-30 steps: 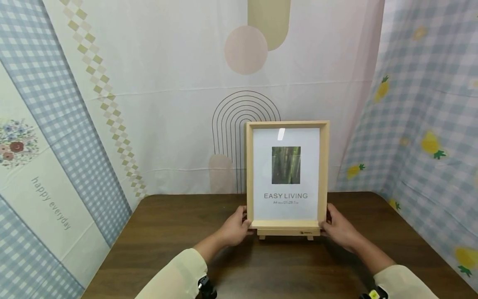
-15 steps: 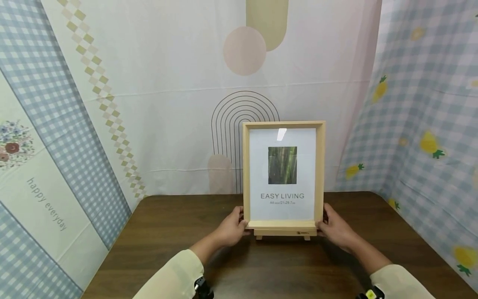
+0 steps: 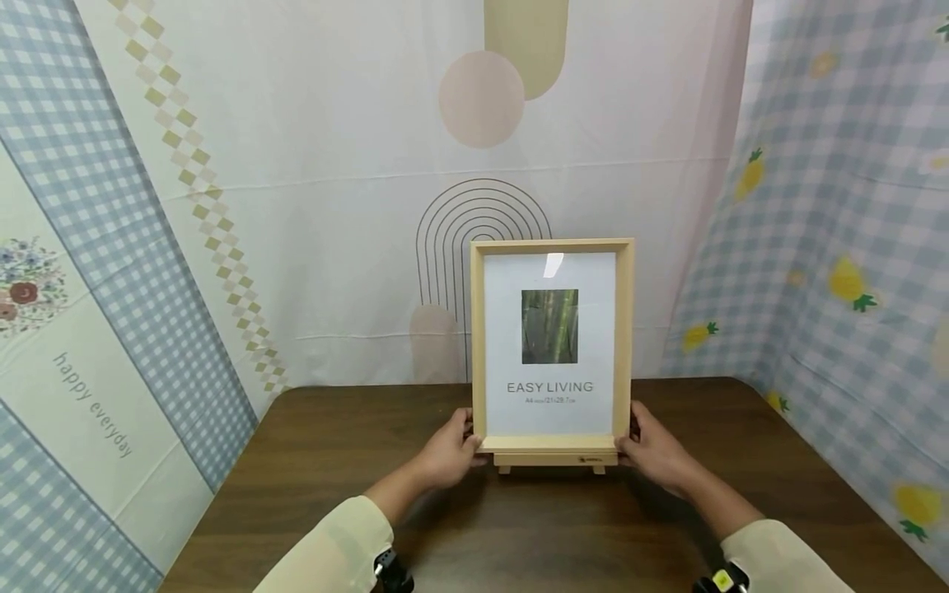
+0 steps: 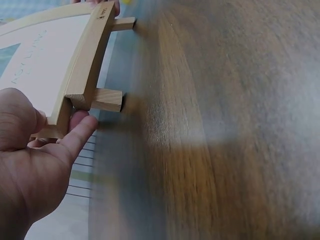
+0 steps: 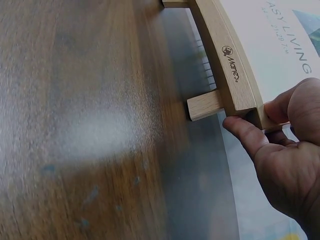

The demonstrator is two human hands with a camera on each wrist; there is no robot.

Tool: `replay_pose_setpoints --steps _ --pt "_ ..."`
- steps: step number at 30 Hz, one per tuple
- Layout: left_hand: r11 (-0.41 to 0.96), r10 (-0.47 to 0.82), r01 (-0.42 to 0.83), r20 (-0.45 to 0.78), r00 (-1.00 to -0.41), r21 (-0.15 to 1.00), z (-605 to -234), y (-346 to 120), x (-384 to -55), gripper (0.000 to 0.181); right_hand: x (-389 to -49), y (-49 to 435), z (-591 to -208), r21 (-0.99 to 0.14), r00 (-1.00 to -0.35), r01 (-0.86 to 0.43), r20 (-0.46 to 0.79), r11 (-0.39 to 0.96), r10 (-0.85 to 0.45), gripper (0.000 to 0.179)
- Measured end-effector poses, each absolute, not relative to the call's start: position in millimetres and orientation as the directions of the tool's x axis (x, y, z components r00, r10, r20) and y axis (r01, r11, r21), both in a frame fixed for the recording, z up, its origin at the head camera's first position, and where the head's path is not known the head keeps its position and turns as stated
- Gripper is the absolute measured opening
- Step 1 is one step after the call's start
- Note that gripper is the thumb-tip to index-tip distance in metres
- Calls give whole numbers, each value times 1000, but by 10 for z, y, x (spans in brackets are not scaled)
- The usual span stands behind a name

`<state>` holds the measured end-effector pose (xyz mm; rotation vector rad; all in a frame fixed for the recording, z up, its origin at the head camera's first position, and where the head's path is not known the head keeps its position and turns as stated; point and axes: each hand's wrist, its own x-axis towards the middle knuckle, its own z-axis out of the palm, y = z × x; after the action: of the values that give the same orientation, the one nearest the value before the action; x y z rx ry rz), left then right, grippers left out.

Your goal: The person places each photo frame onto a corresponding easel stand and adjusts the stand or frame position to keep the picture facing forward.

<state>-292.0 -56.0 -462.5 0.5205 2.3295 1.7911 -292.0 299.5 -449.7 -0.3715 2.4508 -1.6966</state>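
A light wood picture frame (image 3: 624, 346) stands upright on the ledge of a small wooden easel (image 3: 534, 459). Behind its glass is a white insert (image 3: 550, 412) with a bamboo picture and the words "EASY LIVING". My left hand (image 3: 445, 453) pinches the frame's lower left corner, thumb on the front and fingers behind. At the lower right corner, my right hand (image 3: 656, 453) holds the frame the same way. In the right wrist view, a fingertip (image 5: 232, 122) lies at the end of the ledge. Short easel feet (image 4: 107, 100) jut out below; the easel's back is hidden.
The dark wood table (image 3: 549, 535) reaches to a white patterned cloth (image 3: 356, 247) hanging behind the frame. Checked cloths hang at both sides, the right cloth (image 3: 815, 247) printed with pineapples. Black wrist devices sit at both sleeves.
The frame and easel have shifted a little to the left, with both hands keeping hold of the lower corners. The head view has also turned slightly to the right.
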Motion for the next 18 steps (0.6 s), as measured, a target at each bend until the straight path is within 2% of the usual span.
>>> replay_pose_setpoints --steps 18 --pt "212 379 155 65 -923 965 -4581 -666 -2872 41 -2923 2917 -4495 -954 -949 -133 45 267 -313 59"
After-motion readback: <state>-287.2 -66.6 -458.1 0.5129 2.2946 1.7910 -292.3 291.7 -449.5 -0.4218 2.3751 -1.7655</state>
